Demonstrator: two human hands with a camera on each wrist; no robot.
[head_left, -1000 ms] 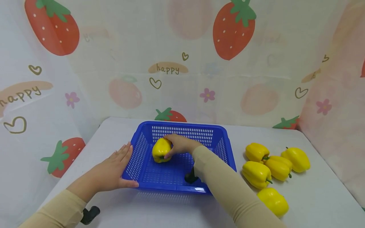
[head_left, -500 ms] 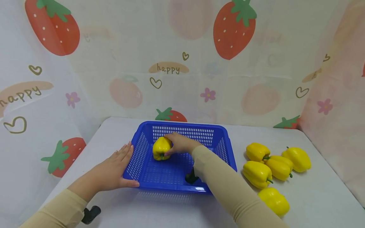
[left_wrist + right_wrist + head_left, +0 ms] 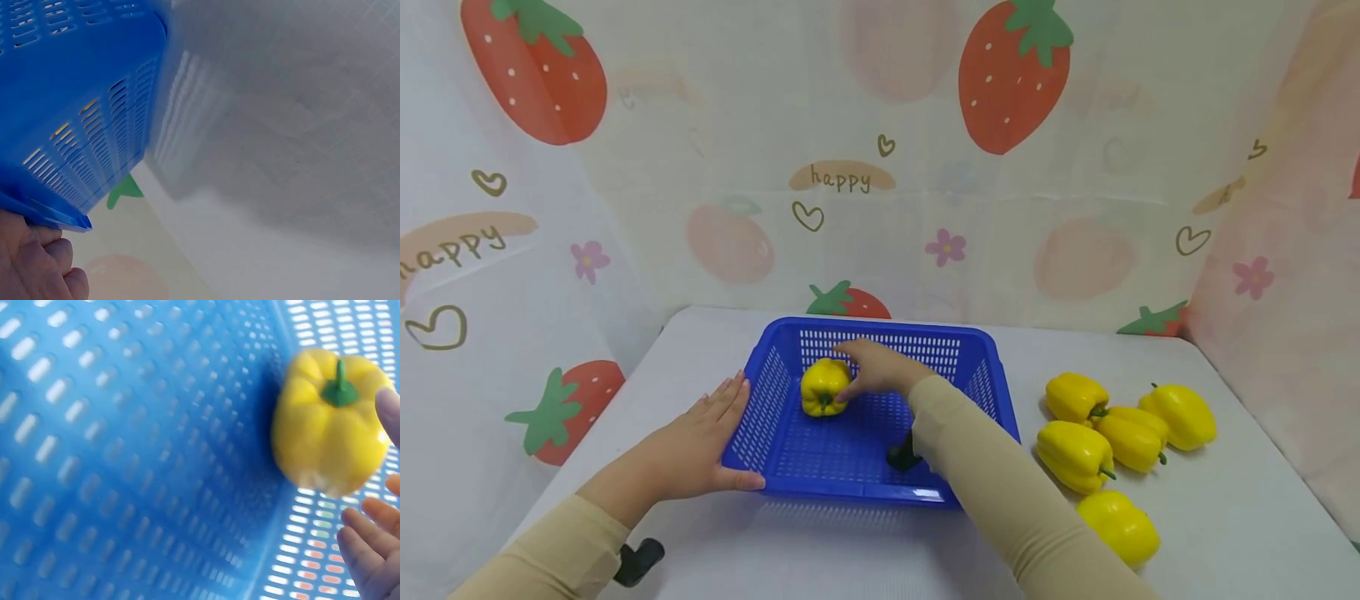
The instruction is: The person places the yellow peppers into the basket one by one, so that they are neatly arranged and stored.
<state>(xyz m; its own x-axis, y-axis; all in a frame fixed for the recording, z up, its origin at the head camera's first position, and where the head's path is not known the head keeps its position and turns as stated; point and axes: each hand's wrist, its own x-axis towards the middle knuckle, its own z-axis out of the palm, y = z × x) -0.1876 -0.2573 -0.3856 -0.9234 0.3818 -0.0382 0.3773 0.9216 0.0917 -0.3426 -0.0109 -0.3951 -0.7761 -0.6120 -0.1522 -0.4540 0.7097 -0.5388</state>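
Observation:
A yellow bell pepper (image 3: 820,382) sits inside the blue plastic basket (image 3: 850,490), close to its back left corner. My right hand (image 3: 883,371) is just to the pepper's right, fingers spread. In the right wrist view the pepper (image 3: 325,437) has its green stem up, and the fingers (image 3: 365,547) are apart from it; the thumb tip overlaps its edge, and I cannot tell if it touches. Over the basket's left side my left hand (image 3: 688,457) rests with extended fingers along the rim and its thumb at the front corner.
Several more yellow peppers (image 3: 1075,457) lie in a loose group on the white table (image 3: 1015,567), right of the basket. A strawberry-print cloth (image 3: 925,200) hangs behind and at both sides. Black wrist mounts (image 3: 640,562) stick out under the sleeves.
My right hand's fingers have loosened from the pepper and lifted slightly away. The pepper has shifted a little toward the back of the basket. The left hand stays put.

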